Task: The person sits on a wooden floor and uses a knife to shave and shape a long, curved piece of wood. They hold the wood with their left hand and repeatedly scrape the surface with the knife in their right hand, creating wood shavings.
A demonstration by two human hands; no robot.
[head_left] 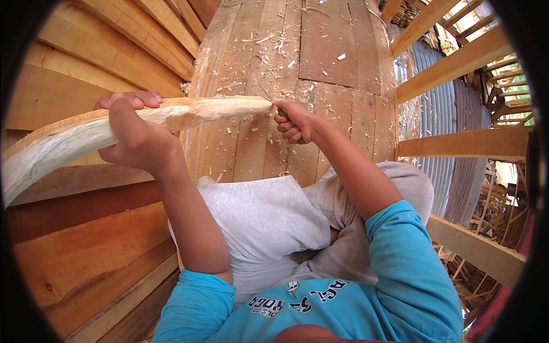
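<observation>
A long, pale, curved wooden pole point(220, 106), its bark stripped and its surface faceted, runs from the left edge toward the middle of the view. My left hand point(137, 131) is wrapped around it, well back from the narrower end. My right hand point(297, 123) is closed on the dark handle of a knife point(264, 91) beside that narrower end. The thin blade points up and to the left, close to the wood's tip; whether it touches the wood I cannot tell. A light grey cloth point(257, 208) covers part of my lap, below the pole.
Wood shavings point(269, 39) lie scattered over the plank floor point(326, 57). Stacked boards point(91, 228) line the left side, close to the pole. Along the right edge stand wooden rails point(457, 150), with corrugated metal sheets point(440, 108) beyond them.
</observation>
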